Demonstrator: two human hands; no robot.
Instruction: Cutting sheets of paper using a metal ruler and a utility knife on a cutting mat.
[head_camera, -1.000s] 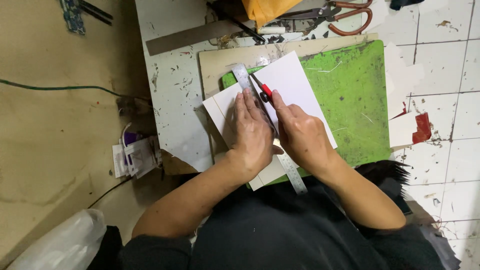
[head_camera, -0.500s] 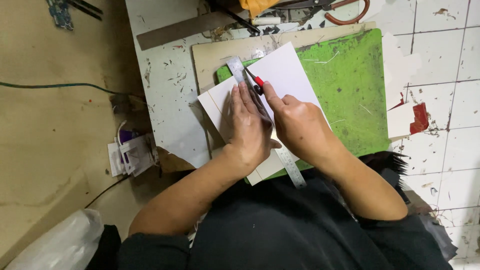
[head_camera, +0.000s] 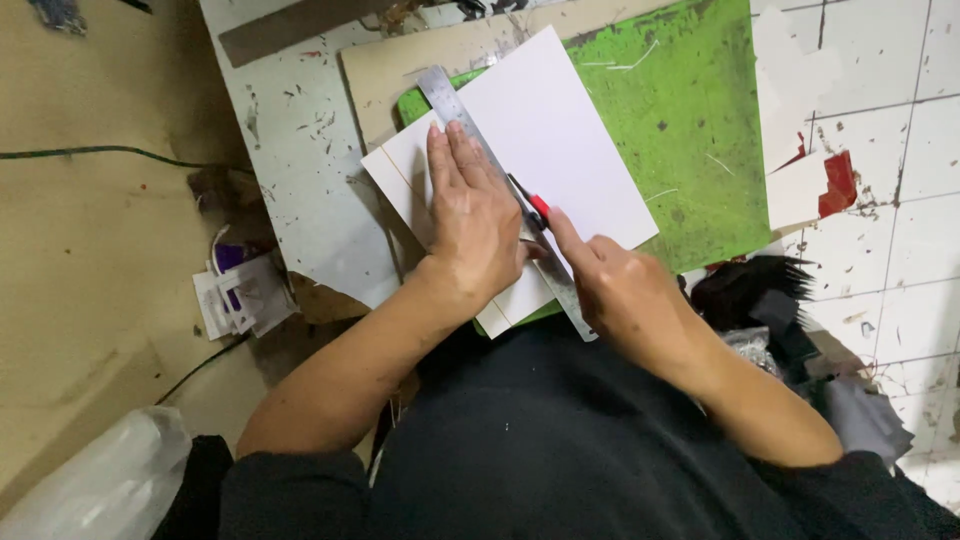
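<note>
Green cutting mat (head_camera: 690, 150): bare toward its right edge | white sheet (head_camera: 570, 140): on mat's left part | steel ruler (head_camera: 470, 125): diagonal across sheet | left hand (head_camera: 478, 215): flat, pinning ruler | right hand (head_camera: 630, 290): fingers clenched around red knife (head_camera: 535, 207) at ruler's right edge.

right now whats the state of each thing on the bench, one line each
left hand: flat, fingers pressing the ruler down
steel ruler: lying diagonally across the white sheet, pinned
right hand: closed around the red knife
red knife: tip against the ruler's edge on the sheet
white sheet: flat on the mat, thin line near its left edge
green cutting mat: flat, scored and speckled
</note>
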